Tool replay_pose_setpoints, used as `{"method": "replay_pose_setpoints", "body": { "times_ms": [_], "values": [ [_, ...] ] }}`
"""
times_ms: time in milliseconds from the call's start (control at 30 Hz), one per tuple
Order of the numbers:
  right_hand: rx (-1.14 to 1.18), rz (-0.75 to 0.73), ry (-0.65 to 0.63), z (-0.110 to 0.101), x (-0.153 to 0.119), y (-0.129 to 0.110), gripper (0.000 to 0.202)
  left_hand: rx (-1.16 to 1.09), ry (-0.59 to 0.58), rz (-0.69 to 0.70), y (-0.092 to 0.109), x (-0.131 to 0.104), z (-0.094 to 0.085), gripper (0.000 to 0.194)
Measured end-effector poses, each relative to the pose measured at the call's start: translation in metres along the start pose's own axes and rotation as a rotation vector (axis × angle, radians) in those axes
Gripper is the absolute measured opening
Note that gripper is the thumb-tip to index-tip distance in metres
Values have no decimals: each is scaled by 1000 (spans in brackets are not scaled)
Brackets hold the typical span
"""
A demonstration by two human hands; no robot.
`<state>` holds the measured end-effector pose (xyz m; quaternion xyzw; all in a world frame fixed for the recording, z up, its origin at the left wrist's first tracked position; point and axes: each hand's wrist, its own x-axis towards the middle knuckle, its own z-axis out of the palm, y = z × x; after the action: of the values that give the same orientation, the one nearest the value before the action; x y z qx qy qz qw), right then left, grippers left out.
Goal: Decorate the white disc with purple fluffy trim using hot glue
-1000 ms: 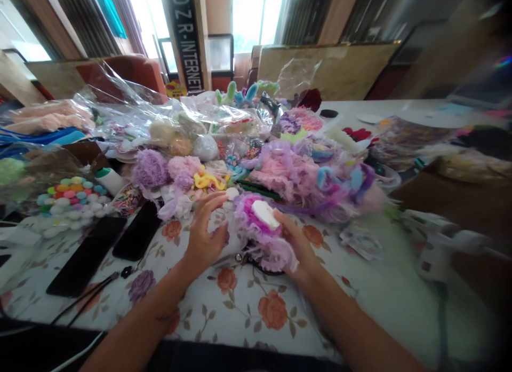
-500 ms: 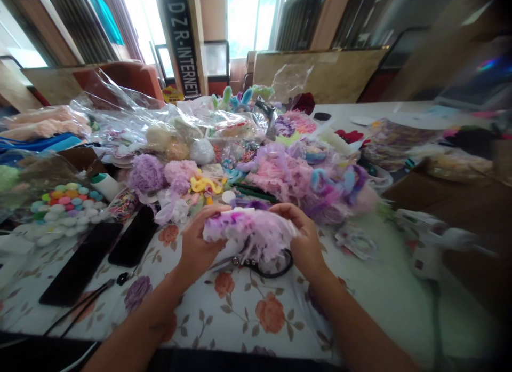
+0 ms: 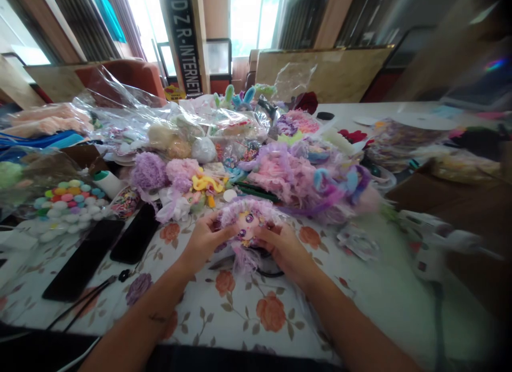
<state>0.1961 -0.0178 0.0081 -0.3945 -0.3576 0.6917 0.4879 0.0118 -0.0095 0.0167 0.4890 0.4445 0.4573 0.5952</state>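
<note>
A doll head (image 3: 247,225) with large purple eyes and fluffy lilac trim is held upright over the flowered cloth, its front toward the camera. My left hand (image 3: 206,238) grips its left side, thumb on the front. On the right side, my right hand (image 3: 282,246) pinches it with the thumb near the eyes. Pale lilac strands hang below it. Under the doll head lie scissors (image 3: 272,272), mostly hidden by it and my right hand.
Two black phones (image 3: 84,260) lie at the left, near colored pompoms (image 3: 70,201). Behind the hands spreads a pile of pink and purple yarn (image 3: 280,172). A white glue gun (image 3: 430,244) is at the right beside a brown bag (image 3: 448,201).
The lilac piece has been turned so that the doll's eyes now show. Both hands have moved closer together, with their thumbs on its front.
</note>
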Motion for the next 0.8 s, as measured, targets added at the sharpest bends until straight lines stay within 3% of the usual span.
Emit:
{"method": "replay_pose_setpoints", "body": {
  "times_ms": [200,467,800],
  "values": [
    [8,-10,-36,6,-2,4,25,-18,32,72,-6,2,-2,34],
    [-154,-87,50,7,-3,6,29,-78,11,50,-6,3,-2,33],
    [-50,-127,120,7,0,4,32,-109,131,32,-7,4,1,35]
  ]
}}
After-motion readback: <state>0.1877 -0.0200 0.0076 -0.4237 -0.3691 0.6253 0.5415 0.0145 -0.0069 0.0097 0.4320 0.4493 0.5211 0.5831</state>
